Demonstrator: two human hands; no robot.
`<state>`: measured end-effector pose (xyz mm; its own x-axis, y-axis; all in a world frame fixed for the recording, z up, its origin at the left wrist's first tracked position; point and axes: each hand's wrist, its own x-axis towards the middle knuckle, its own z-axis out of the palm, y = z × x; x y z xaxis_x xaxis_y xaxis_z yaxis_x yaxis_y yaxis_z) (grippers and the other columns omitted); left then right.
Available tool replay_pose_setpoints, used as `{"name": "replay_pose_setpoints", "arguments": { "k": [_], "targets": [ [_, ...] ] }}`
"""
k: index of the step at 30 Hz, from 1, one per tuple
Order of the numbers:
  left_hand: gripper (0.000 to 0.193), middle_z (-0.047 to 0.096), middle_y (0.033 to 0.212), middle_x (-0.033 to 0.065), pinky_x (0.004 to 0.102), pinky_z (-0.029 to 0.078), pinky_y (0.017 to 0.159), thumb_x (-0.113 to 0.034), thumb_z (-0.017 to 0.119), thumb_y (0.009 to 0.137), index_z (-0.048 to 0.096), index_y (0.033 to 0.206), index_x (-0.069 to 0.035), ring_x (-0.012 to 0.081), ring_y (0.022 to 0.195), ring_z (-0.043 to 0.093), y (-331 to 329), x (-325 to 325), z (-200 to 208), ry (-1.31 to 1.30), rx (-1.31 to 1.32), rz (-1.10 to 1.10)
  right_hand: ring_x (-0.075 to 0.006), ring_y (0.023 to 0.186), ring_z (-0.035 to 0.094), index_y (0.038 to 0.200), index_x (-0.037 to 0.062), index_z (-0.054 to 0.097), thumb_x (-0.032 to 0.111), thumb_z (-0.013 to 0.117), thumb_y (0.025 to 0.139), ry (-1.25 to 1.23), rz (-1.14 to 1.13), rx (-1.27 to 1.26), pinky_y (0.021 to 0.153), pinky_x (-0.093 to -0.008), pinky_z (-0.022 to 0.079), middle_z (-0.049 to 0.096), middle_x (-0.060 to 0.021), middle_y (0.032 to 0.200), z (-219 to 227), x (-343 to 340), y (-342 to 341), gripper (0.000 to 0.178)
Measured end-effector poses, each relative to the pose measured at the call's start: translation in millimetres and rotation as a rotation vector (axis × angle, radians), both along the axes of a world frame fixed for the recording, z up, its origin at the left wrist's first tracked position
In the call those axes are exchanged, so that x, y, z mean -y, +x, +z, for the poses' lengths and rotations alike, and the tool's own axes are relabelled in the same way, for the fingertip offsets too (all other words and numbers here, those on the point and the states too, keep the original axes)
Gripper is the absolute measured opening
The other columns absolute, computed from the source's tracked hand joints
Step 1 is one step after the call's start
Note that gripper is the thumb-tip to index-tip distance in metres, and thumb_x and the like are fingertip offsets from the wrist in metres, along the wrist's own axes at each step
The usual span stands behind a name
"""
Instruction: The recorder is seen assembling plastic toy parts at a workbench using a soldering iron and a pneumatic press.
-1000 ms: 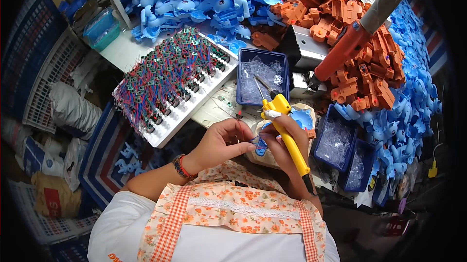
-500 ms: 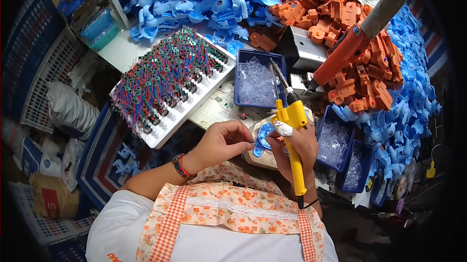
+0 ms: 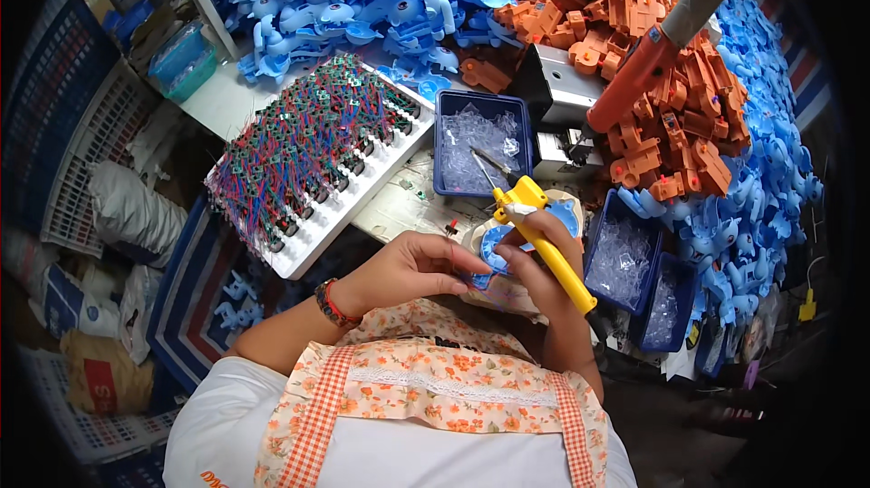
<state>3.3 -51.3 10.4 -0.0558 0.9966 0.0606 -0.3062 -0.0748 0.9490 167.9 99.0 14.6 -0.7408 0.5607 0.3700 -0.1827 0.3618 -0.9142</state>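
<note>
My right hand (image 3: 546, 272) is wrapped around the handle of a yellow gun-shaped soldering iron (image 3: 555, 252), its metal tip pointing away from me and to the left, near a bin of clear parts. The thumb of that hand reaches the blue plastic part (image 3: 496, 241), which lies on a pale holder (image 3: 517, 300) at the table's front edge. My left hand (image 3: 408, 268) is pinched at the left side of the blue part. What sits between those fingertips is too small to make out.
A white rack (image 3: 362, 182) stands left, covered with wired circuit boards (image 3: 313, 130). Blue bins of clear plastic pieces (image 3: 476, 139) sit beyond and right of my hands. Blue shells (image 3: 362, 3) and orange housings (image 3: 671, 125) are heaped behind. An orange-handled bar (image 3: 634, 80) slants overhead.
The soldering iron has tilted in my right hand, its tip lower and further left. My right thumb has moved down toward the left fingertips, and the left hand has shifted slightly.
</note>
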Motion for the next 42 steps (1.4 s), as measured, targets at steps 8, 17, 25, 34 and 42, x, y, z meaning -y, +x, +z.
{"name": "replay_pose_setpoints", "arguments": {
  "k": [8,17,25,34,42],
  "targets": [
    [0.027,0.071,0.107,0.009,0.0245,0.054,0.084,0.003,0.07,0.086,0.07,0.113,0.002,0.0111,0.094,0.067,3,3,-1,-0.051,-0.167,0.087,-0.0185,0.072,0.067,0.126,0.0032,0.048,-0.008,0.066,0.085,-0.386,0.094,-0.011,0.06,-0.0257,0.057,0.063,-0.0159,0.091,10,6,0,0.046],
    [0.012,0.07,0.096,0.0098,0.0244,0.055,0.077,0.007,0.069,0.085,0.07,0.097,0.005,0.0137,0.085,0.068,0,9,-5,0.082,-0.179,0.154,-0.0134,0.074,0.065,0.129,0.0037,0.048,-0.007,0.064,0.088,-0.361,0.088,-0.021,0.061,-0.0233,0.055,0.063,-0.0129,0.095,1,3,-2,0.045],
    [0.012,0.07,0.093,0.0107,0.0264,0.057,0.077,0.003,0.067,0.089,0.063,0.1,0.003,0.0159,0.085,0.069,-4,6,-10,0.063,0.036,0.259,-0.021,0.087,0.069,0.124,0.0039,0.057,0.001,0.072,0.083,0.188,-0.019,-0.124,0.072,-0.0289,0.054,0.069,-0.0147,0.104,-1,-1,-12,0.044],
    [0.014,0.072,0.093,0.0128,0.0282,0.059,0.073,-0.002,0.066,0.092,0.064,0.105,0.004,0.0177,0.081,0.071,-7,2,-7,-0.126,0.206,0.286,-0.0312,0.087,0.064,0.113,0.0127,0.066,0.009,0.082,0.073,0.646,-0.027,-0.106,0.085,-0.0423,0.046,0.068,-0.0086,0.085,11,2,-1,0.043],
    [0.023,0.072,0.099,0.0143,0.0291,0.06,0.077,0.0,0.067,0.09,0.064,0.113,0.004,0.0184,0.085,0.071,-5,5,-8,-0.091,0.201,0.229,-0.0263,0.088,0.069,0.107,0.0113,0.064,0.002,0.078,0.078,0.696,-0.068,-0.086,0.087,-0.0395,0.045,0.074,-0.0066,0.092,15,6,-9,0.034]
  ]
}}
